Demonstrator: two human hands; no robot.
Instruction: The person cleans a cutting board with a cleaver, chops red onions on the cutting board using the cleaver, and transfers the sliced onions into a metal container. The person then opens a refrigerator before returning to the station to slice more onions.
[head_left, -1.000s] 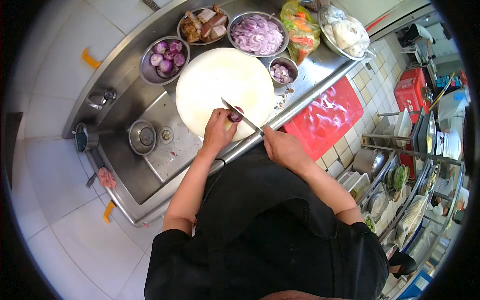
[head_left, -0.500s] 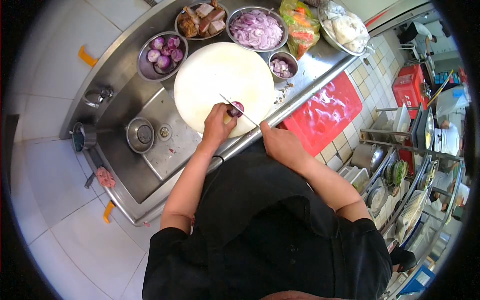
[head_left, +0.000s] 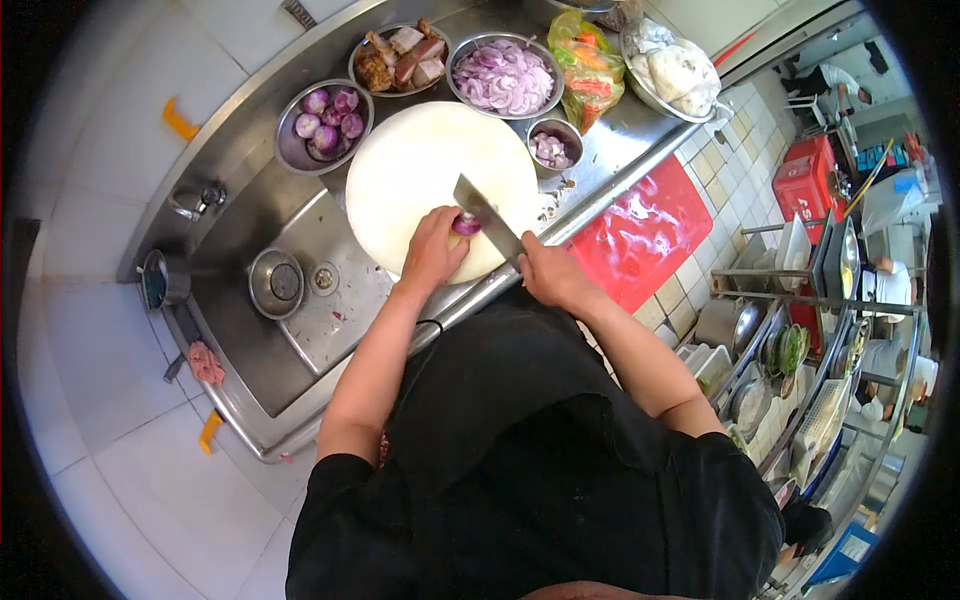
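Note:
My left hand point(head_left: 436, 246) holds a piece of red onion point(head_left: 465, 224) down on the round white cutting board point(head_left: 420, 150). In my right hand point(head_left: 545, 270) is the handle of a cleaver point(head_left: 487, 220). Its broad blade is turned with the flat side showing, just right of the onion. Whether the edge touches the onion I cannot tell. Behind the board stand a bowl of peeled red onions point(head_left: 328, 122), a bowl of meat chunks point(head_left: 405, 60), a large bowl of sliced onion point(head_left: 505, 77) and a small metal cup with onion pieces point(head_left: 552, 148).
A steel sink point(head_left: 240, 350) with a small metal bowl point(head_left: 276, 284) lies to the left. At the back right are a bag of vegetables point(head_left: 585, 75) and a bowl with a white bundle point(head_left: 678, 75). A red tub point(head_left: 650, 230) and a loaded rack point(head_left: 790, 340) stand to the right.
The cleaver's blade has gone from edge-on to showing its flat side, and it has shifted right of the onion. My left hand stays on the onion. The view has shifted slightly.

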